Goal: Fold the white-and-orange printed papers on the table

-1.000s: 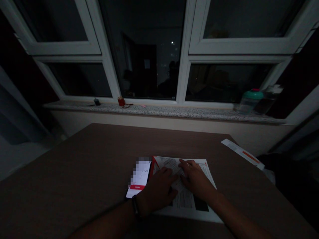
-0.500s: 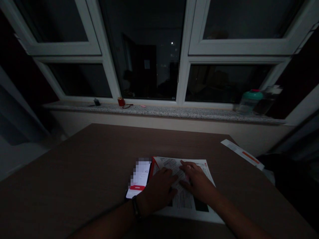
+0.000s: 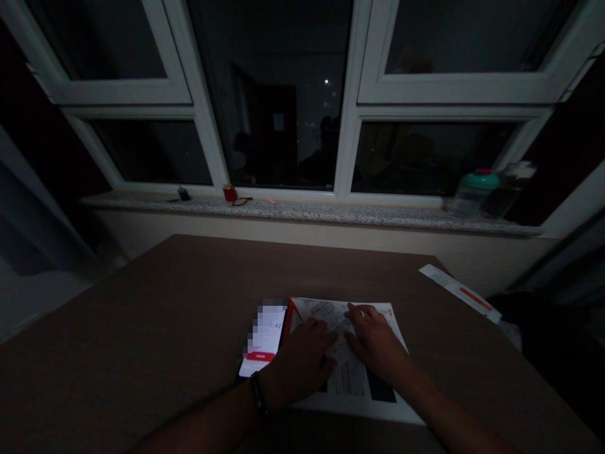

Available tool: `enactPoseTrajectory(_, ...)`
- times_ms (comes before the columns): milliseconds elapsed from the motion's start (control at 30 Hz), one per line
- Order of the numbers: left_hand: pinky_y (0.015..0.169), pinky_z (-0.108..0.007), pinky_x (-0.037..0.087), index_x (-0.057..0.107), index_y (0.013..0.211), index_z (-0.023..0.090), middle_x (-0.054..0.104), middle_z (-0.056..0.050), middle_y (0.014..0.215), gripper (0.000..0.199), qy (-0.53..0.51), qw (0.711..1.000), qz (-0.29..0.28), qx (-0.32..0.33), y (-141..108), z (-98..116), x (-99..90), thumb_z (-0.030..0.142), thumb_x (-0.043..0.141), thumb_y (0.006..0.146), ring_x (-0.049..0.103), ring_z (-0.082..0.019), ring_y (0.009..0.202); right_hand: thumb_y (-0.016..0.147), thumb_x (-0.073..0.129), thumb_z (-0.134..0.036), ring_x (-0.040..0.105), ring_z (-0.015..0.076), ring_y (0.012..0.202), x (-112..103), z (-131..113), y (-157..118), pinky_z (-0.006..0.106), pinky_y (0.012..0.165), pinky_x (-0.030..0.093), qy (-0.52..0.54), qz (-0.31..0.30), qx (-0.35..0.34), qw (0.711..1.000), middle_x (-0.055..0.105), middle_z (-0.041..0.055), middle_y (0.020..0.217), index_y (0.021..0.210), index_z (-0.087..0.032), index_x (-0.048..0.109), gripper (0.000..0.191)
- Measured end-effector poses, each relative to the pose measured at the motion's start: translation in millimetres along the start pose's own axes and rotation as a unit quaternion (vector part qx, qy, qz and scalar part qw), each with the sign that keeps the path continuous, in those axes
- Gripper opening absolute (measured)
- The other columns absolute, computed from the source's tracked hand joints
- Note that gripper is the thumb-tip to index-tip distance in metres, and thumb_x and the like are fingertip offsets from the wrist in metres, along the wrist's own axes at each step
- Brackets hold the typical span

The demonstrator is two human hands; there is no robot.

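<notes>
A printed sheet of paper (image 3: 347, 378) with dense text, dark blocks near its lower edge and a red strip at its left side lies on the brown table. My left hand (image 3: 305, 359), with a dark band at the wrist, rests on the left part of the sheet, fingers lying across it to the right. On the right part, my right hand (image 3: 375, 337) lies with fingers loosely bent and the thumb apart, holding nothing that shows. A lit phone (image 3: 265, 334) sits just left of the sheet, close to my left hand; part of its screen is blurred out.
Across the table's (image 3: 212, 284) right edge lies a long white strip (image 3: 456, 291) with an orange bar. The granite windowsill (image 3: 307, 213) behind bears a small red jar (image 3: 229, 193), a dark little bottle (image 3: 183, 193) and a green-lidded container (image 3: 475, 192). The room is dim.
My right hand has shifted slightly to the right over the sheet, its fingertips drawn a little away from my left hand. The left hand, sheet and phone stay put.
</notes>
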State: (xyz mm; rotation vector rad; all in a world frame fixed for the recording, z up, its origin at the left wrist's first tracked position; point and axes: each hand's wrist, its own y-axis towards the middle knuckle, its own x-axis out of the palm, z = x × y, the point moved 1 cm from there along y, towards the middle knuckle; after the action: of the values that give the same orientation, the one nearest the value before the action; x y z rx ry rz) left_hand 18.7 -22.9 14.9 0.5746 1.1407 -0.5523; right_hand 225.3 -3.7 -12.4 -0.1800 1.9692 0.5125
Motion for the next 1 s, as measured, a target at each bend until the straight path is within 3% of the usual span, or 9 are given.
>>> enactPoseTrajectory(133, 0.097, -0.042, 0.042, 0.056, 0.122, 0.025, 0.055, -0.007, 0.119, 0.034, -0.003, 1.0, -0.004, -0.008, 0, 1, 0.2, 0.025, 0.062, 0.089, 0.047, -0.028, 0.115, 0.087, 0.055, -0.018, 0.045, 0.0266, 0.127, -1, -5, 2, 0.043, 0.107, 0.039, 0.048, -0.027, -0.037, 0.998, 0.052, 0.0118, 0.139, 0.129, -0.019, 0.055, 0.042)
enactPoseTrajectory(367, 0.096, -0.042, 0.042, 0.056, 0.122, 0.025, 0.055, -0.006, 0.117, 0.035, 0.007, 1.0, -0.004, -0.006, 1, -2, 2.0, 0.027, 0.064, 0.088, 0.047, -0.028, 0.113, 0.086, 0.058, -0.022, 0.047, 0.0283, 0.125, -1, -10, 6, 0.044, 0.103, 0.04, 0.05, -0.031, -0.001, 0.998, 0.055, 0.0133, 0.134, 0.133, -0.02, 0.053, 0.047)
enactPoseTrajectory(533, 0.096, -0.042, 0.042, 0.058, 0.116, 0.025, 0.055, -0.006, 0.117, 0.025, 0.022, 1.0, -0.005, -0.012, 2, -2, 3.0, 0.027, 0.061, 0.092, 0.048, -0.028, 0.113, 0.083, 0.061, -0.021, 0.051, 0.0289, 0.119, -3, -12, 4, 0.043, 0.1, 0.041, 0.042, -0.034, 0.004, 0.999, 0.057, 0.0128, 0.128, 0.137, -0.022, 0.049, 0.055)
enactPoseTrajectory(733, 0.093, -0.041, 0.043, 0.06, 0.107, 0.023, 0.056, -0.007, 0.113, 0.015, 0.044, 0.999, -0.012, -0.01, 3, -1, 2.2, 0.023, 0.06, 0.092, 0.049, -0.028, 0.11, 0.081, 0.06, -0.019, 0.053, 0.0291, 0.112, -6, -15, 5, 0.042, 0.096, 0.042, 0.017, -0.036, -0.004, 0.999, 0.06, 0.0128, 0.119, 0.128, -0.02, 0.054, 0.048)
enactPoseTrajectory(1000, 0.095, -0.042, 0.042, 0.057, 0.112, 0.022, 0.057, -0.006, 0.114, 0.018, 0.049, 0.999, 0.0, -0.012, 2, 2, -0.3, 0.026, 0.058, 0.094, 0.051, -0.026, 0.108, 0.084, 0.058, -0.021, 0.056, 0.0279, 0.098, -17, -21, 3, 0.039, 0.087, 0.044, -0.012, -0.047, 0.02, 0.999, 0.059, 0.011, 0.103, 0.116, -0.019, 0.061, 0.032)
